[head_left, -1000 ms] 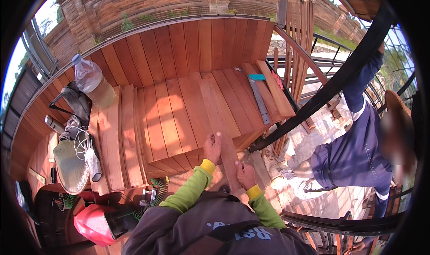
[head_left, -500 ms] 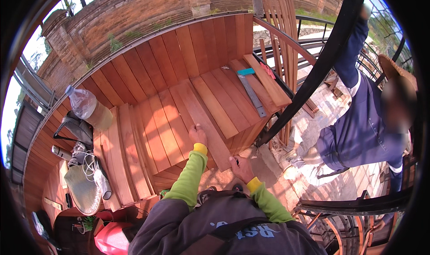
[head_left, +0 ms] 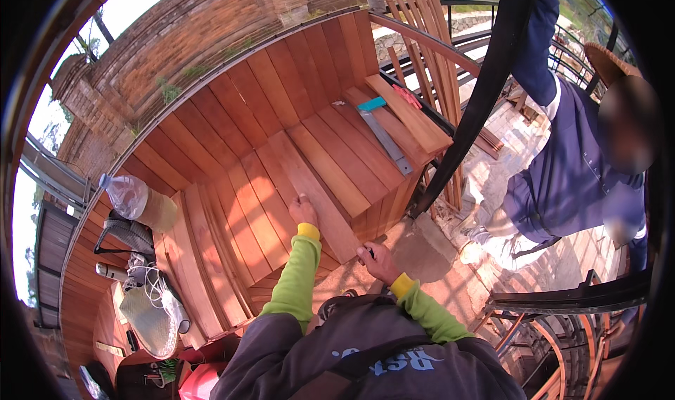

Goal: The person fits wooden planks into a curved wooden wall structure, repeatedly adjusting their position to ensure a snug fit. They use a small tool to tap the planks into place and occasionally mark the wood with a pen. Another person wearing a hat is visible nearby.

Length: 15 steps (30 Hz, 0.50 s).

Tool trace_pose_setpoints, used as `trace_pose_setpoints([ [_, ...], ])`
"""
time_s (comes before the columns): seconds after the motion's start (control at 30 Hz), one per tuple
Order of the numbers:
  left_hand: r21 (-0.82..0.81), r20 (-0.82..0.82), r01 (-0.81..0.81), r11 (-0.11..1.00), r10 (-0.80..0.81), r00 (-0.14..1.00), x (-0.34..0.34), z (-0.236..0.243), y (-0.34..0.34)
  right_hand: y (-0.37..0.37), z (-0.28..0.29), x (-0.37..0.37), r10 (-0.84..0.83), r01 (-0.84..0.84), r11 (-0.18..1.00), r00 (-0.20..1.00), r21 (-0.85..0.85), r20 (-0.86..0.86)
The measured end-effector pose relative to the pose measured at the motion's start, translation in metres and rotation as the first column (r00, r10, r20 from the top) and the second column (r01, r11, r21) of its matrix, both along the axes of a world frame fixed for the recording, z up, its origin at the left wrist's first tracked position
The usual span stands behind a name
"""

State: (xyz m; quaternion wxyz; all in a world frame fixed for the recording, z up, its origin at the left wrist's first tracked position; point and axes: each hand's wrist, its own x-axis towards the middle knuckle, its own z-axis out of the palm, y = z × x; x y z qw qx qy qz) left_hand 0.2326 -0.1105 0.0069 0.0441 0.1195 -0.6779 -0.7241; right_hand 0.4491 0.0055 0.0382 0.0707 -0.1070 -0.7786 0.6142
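Note:
A long reddish-brown wooden plank lies across the slatted bench seat, its near end sticking out past the front edge. My left hand is closed at the plank's left edge, partway along it. At the near end, my right hand is closed around a small dark thing whose kind I cannot make out, with the fingers against the plank's corner. A square with a turquoise handle and a grey metal blade rests on the boards to the right.
A large plastic bottle, a woven hat and a white cable are on the left side, beside stacked planks. A black metal post rises at the right. Beyond it is a co-worker in blue.
The whole view has shifted and turned slightly. Both hands stay at about the same places on the plank, which shows no clear movement against the bench.

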Motion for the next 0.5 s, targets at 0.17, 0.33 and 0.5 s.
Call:
trace_pose_setpoints([
  [0.17,-0.094,-0.048,-0.042,0.995,0.037,0.998,-0.006,0.001,0.0,-0.001,0.001,-0.004,0.008,-0.004,0.997,0.999,-0.078,0.049],
  [0.33,-0.115,-0.043,-0.008,0.993,0.003,0.999,-0.014,-0.008,-0.007,-0.003,-0.001,-0.007,0.021,-0.014,0.991,0.998,-0.136,0.051],
  [0.5,-0.078,-0.063,-0.026,0.997,0.021,0.998,-0.01,-0.003,-0.002,-0.005,-0.006,-0.007,-0.009,0.018,0.976,0.999,-0.218,0.04],
])
